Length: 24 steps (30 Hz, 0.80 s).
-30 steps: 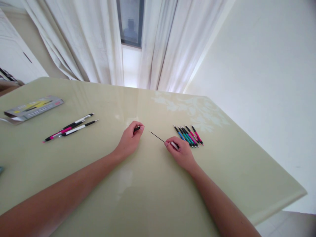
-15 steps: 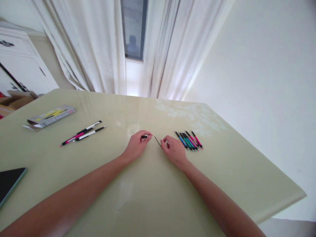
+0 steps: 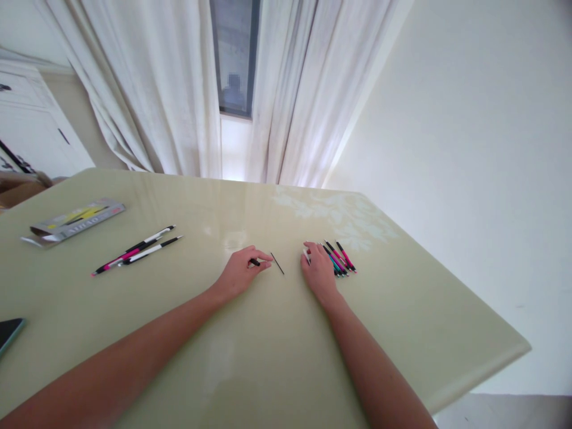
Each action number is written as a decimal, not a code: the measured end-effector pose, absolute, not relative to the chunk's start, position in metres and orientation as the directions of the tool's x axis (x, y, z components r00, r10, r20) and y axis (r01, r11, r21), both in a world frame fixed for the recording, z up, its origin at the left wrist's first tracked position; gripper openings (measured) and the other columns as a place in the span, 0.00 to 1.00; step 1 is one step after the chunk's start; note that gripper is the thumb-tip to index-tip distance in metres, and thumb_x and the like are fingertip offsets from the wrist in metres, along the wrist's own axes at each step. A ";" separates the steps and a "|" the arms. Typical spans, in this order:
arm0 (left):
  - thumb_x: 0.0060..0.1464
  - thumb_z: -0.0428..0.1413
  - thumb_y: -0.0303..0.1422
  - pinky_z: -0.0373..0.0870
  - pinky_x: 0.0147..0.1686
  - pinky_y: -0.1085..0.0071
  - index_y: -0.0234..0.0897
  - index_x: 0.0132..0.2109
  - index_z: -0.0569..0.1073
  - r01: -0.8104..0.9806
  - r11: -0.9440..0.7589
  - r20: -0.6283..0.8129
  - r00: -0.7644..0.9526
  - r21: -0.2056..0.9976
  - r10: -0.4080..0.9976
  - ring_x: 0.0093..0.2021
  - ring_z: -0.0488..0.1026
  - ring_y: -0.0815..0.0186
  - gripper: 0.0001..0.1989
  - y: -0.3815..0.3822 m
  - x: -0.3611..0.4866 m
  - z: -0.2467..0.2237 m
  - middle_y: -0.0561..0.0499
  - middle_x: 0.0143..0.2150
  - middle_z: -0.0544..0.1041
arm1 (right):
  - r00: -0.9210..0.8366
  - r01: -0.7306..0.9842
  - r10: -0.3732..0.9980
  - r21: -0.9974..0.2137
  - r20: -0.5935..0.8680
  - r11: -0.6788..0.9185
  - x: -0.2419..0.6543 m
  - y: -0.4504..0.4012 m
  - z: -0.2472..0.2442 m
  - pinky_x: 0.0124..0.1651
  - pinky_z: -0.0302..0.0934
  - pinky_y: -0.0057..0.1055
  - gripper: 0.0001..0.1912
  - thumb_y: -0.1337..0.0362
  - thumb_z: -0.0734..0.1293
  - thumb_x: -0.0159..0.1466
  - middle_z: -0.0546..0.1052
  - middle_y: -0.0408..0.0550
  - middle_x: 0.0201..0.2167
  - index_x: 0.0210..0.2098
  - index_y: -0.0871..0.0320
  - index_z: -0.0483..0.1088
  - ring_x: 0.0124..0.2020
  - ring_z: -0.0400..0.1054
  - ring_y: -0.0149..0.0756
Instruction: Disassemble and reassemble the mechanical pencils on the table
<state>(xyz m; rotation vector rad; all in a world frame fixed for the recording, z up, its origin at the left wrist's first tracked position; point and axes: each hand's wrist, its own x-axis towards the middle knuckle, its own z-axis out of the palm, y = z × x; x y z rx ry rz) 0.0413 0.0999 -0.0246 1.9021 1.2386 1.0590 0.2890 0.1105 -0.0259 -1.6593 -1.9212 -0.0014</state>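
My left hand [image 3: 241, 271] rests near the table's middle, fingers closed around a short black piece [image 3: 254, 262] that looks like part of a pen. Just right of its fingertips a thin black stick [image 3: 277, 263] lies on the table, like a pen refill. My right hand [image 3: 319, 274] is curled at the left side of a row of coloured pens [image 3: 344, 257] and covers some of them. A small white slim piece [image 3: 306, 256] shows at its thumb side; the rest of that piece is hidden.
Several white, black and pink pens [image 3: 138, 251] lie in a loose group at the left. Behind them is an opened printed carton [image 3: 78, 221]. A dark flat device [image 3: 9, 330] sits at the left edge of view. Curtains [image 3: 170, 89] hang beyond the table [image 3: 250, 357].
My right hand has moved right, away from the thin black stick and over the left part of the pen row. The stick now lies fully visible. My left hand keeps its black piece.
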 end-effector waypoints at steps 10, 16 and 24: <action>0.61 0.60 0.43 0.68 0.35 0.70 0.42 0.41 0.84 0.404 -0.393 0.301 0.274 0.826 0.913 0.34 0.73 0.64 0.12 0.098 0.042 -0.022 0.50 0.35 0.80 | -0.395 0.670 0.808 -0.464 0.437 0.579 0.254 0.077 -0.001 0.50 0.64 0.35 0.08 0.59 0.67 0.71 0.78 0.49 0.40 0.44 0.55 0.74 0.43 0.71 0.40; 0.62 0.59 0.44 0.70 0.36 0.69 0.41 0.41 0.82 0.442 -0.376 0.311 0.214 0.814 0.926 0.35 0.74 0.63 0.13 0.095 0.041 -0.021 0.49 0.39 0.81 | -0.340 0.781 0.883 -0.426 0.323 0.457 0.240 0.078 -0.014 0.49 0.64 0.35 0.05 0.70 0.67 0.68 0.76 0.50 0.41 0.42 0.56 0.74 0.44 0.71 0.40; 0.64 0.57 0.45 0.68 0.34 0.69 0.41 0.40 0.81 0.469 -0.356 0.304 0.186 0.808 0.935 0.32 0.72 0.64 0.14 0.094 0.039 -0.021 0.51 0.34 0.80 | -0.235 0.656 0.930 -0.660 0.283 0.367 0.225 0.078 -0.019 0.42 0.67 0.31 0.05 0.67 0.70 0.67 0.78 0.48 0.37 0.42 0.58 0.72 0.36 0.73 0.36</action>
